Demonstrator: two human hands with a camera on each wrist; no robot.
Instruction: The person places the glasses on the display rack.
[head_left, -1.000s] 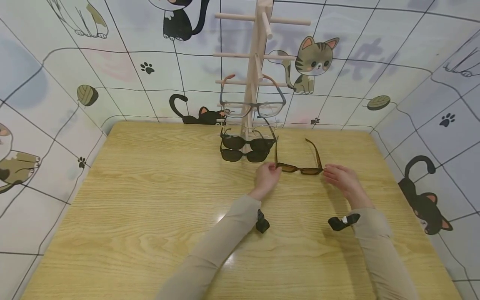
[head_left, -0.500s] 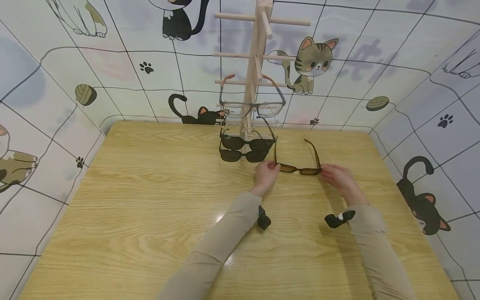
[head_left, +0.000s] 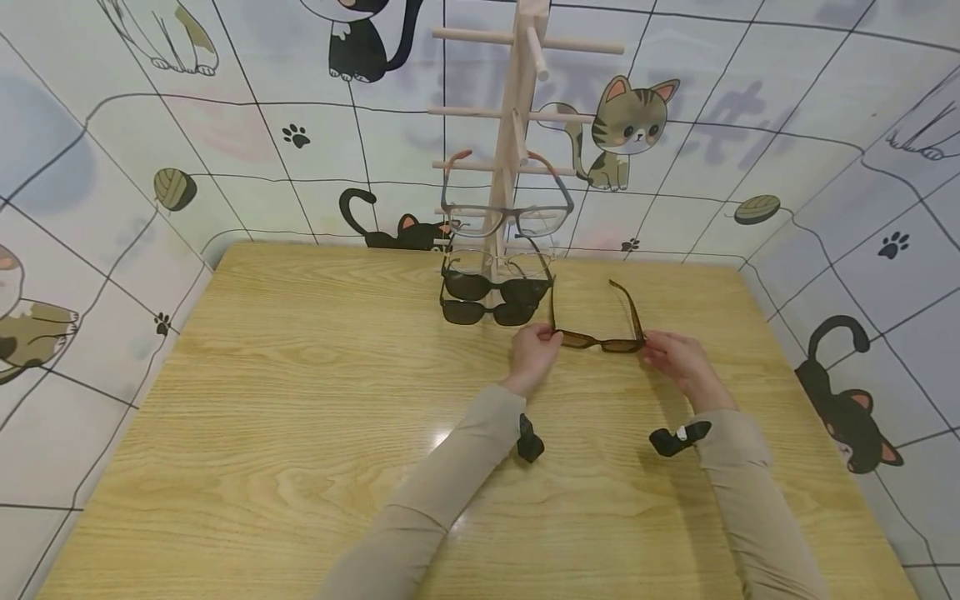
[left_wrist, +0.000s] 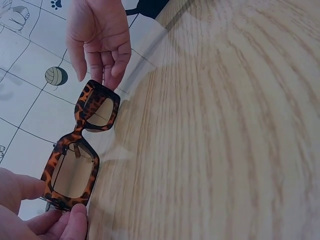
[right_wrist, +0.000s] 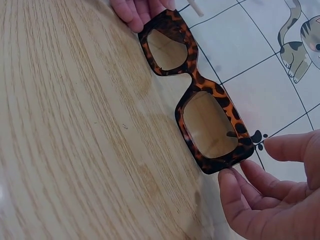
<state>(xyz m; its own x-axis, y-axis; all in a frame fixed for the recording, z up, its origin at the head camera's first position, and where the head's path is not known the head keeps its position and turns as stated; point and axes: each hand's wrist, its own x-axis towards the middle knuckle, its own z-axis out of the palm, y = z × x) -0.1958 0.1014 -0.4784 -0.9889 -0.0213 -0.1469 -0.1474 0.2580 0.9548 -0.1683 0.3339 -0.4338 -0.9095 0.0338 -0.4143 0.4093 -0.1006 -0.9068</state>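
Tortoiseshell sunglasses (head_left: 600,342) with brown lenses stand on the wooden table, temples unfolded and pointing away from me. At their left corner, my left hand (head_left: 533,358) pinches the frame between thumb and fingers. My right hand (head_left: 684,362) is at the opposite corner, where its fingers hold the hinge area. Seen from the right wrist, the right fingers (right_wrist: 240,192) curl below the frame corner, with the thumb (right_wrist: 290,147) on the other side. The left wrist view shows the left thumb (left_wrist: 30,187) against the rim of the near lens.
Behind and left of the sunglasses rises a wooden eyewear rack (head_left: 517,92) with pegs. It bears clear-lens glasses (head_left: 510,218), thin-rimmed glasses (head_left: 471,261) and two dark sunglasses (head_left: 480,312), close to my left hand. A cat-patterned wall (head_left: 262,150) borders the wooden table (head_left: 300,375).
My right hand has moved left, from just beside the sunglasses onto their right corner. The left hand keeps its hold, and the sunglasses stay nearly in place.
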